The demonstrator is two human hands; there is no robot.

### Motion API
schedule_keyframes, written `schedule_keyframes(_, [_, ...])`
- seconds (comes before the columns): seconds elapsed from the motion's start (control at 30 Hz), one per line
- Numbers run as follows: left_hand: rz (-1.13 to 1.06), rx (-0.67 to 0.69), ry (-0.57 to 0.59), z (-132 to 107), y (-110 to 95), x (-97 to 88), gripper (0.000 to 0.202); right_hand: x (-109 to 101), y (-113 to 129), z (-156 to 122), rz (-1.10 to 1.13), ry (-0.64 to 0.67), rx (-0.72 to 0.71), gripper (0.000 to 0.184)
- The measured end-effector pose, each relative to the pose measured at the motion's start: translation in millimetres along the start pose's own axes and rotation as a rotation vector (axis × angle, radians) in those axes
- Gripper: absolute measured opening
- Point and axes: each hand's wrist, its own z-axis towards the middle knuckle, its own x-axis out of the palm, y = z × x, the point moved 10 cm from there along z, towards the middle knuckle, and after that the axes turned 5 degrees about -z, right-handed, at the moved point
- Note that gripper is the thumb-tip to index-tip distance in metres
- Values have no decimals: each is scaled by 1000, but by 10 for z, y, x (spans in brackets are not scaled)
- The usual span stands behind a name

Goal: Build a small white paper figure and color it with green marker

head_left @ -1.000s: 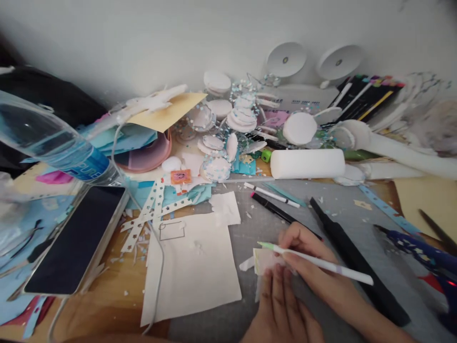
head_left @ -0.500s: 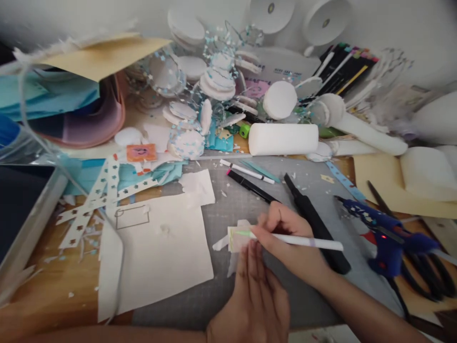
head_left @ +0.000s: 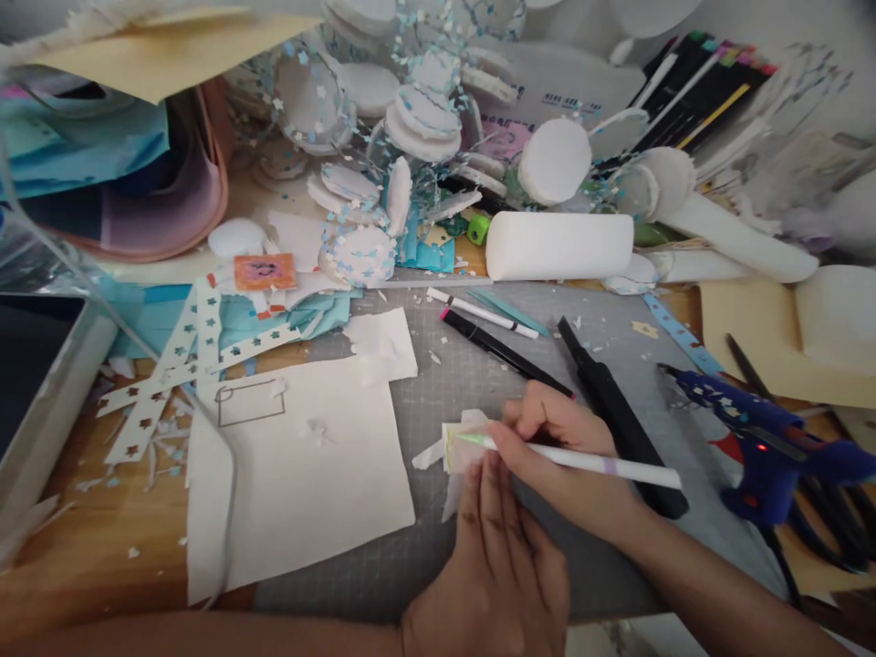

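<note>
My right hand (head_left: 557,447) is closed around a white marker (head_left: 616,467) with a pale green tip. That tip rests on a small whitish paper piece (head_left: 454,451) with yellow-green marks along its left edge. My left hand (head_left: 503,547) lies flat with fingers stretched out, its fingertips on the lower edge of the piece. White scraps stick out around the piece on the grey cutting mat (head_left: 342,575). To the left lies a large white paper sheet (head_left: 321,493) with a small rectangle drawn on it.
A black pen (head_left: 506,351), a white pen (head_left: 479,313) and a long black tool (head_left: 602,392) lie beyond my hands. At right is a blue glue gun (head_left: 759,438) with a red light, over scissors (head_left: 828,520). White discs and a white roll (head_left: 559,246) crowd the back.
The view has shifted slightly, so the back items sit higher in the picture. Both hands keep their places at the small paper piece, the marker tip still on it.
</note>
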Motion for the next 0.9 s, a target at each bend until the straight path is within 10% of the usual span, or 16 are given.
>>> schedule_keyframes(0.9, [-3, 0, 21, -3, -20, -16, 27, 69, -94, -15, 10, 127, 40, 33])
